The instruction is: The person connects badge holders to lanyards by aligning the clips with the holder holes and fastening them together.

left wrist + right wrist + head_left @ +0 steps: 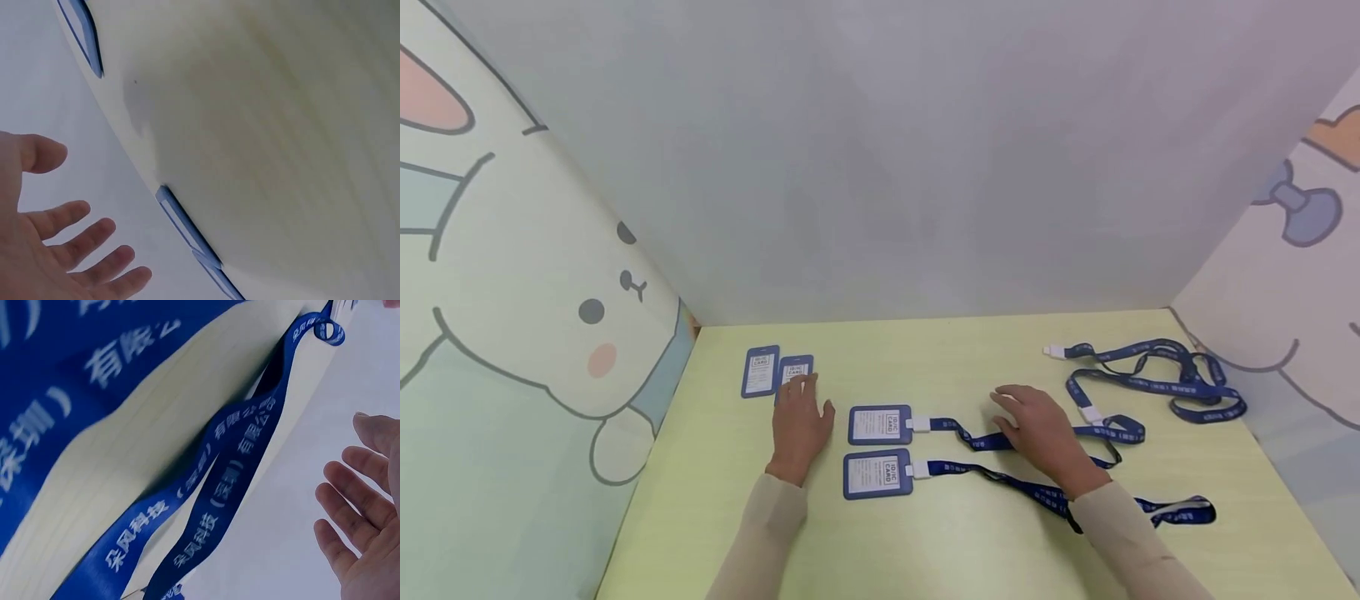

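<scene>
My left hand (797, 423) hovers with loosely spread fingers near two blue card holders at the far left, its fingertips covering part of the nearer card holder (796, 367). Beside it lies the other card holder (761, 372), slightly overlapped. The left wrist view shows the left palm (31, 262) holding nothing. Over the blue lanyards is my right hand (1037, 429), fingers apart and a little bent; its palm is bare in the right wrist view. Under it run the upper lanyard (992, 442) and lower lanyard (1022, 490), clipped to the upper card holder (880, 425) and lower card holder (877, 474).
A loose blue lanyard (1180, 387) with a white clip (1054, 352) lies looped at the back right. Another white clip (1091, 414) sits in front of it. The pale yellow table (925, 358) meets a grey wall (925, 208) behind and cartoon-printed walls at both sides.
</scene>
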Motion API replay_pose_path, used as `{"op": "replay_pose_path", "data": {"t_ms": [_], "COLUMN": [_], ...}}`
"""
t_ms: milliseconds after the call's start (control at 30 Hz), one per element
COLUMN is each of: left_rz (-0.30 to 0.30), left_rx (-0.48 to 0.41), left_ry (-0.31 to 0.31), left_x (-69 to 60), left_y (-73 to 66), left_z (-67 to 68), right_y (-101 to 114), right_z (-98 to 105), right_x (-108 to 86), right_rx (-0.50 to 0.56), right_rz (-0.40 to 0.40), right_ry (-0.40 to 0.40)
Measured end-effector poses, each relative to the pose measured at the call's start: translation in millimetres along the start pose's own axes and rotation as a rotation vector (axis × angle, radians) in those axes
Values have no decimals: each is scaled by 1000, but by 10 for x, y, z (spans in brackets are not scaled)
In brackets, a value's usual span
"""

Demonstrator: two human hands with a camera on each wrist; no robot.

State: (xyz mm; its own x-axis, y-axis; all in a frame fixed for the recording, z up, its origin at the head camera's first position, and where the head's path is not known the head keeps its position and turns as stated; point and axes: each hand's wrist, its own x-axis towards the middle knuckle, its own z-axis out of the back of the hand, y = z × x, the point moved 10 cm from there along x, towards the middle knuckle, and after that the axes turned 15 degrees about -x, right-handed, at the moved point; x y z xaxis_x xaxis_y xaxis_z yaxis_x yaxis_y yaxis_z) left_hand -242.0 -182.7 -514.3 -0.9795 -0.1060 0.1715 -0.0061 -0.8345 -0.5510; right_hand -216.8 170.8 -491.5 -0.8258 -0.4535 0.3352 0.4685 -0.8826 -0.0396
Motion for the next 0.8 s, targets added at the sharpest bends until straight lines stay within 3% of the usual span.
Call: {"op": "replay_pose_path", "data": {"t_ms": [133,400,800], "left_rz": [56,86,154], "left_rx": [-7,4,67], "left_ry": [-4,-12,70], "left_x": [68,134,219], "left_y": [89,157,272], "left_z": [21,74,-29], "right_y": [-95,-318,-794], "right_z": [30,54,0], "right_x": [-17,-51,-199], "right_rx": [-4,2,-6], "right_rz": [-16,-53,-174], "right_ry": [-6,4,144]}}
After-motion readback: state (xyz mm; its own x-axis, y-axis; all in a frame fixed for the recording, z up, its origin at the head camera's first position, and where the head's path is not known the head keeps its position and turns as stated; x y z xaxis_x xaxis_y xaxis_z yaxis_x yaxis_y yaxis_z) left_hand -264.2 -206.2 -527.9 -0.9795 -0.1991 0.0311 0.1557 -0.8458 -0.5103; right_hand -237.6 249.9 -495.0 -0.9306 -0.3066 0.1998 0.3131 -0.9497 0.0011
